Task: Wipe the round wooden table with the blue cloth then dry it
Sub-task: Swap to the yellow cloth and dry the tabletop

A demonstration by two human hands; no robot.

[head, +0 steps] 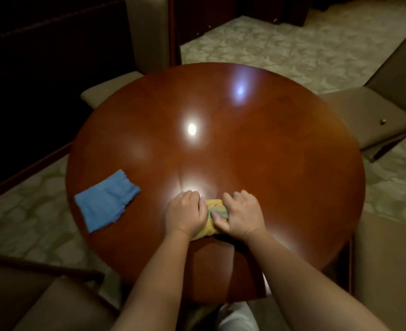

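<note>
On the round wooden table (pixel 256 151), near the front edge: left hand (pixel 185 215) and right hand (pixel 241 213) side by side, both squeezing a bunched-up yellow cloth (pixel 212 206), fingers curled tight round it. Off to the left, apart from the hands: blue cloth (pixel 106 199) lying flat and folded on the table, nothing touching it. Around the table: tan chairs (pixel 364 115) standing on pale carpet (pixel 292 44).

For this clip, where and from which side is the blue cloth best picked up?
Probably by its far right corner, coming from above with the left hand, the nearer one. The blue cloth lies flat and folded on the round wooden table, apart from both hands, so pinching a corner or edge should lift it more easily than its middle.
</note>
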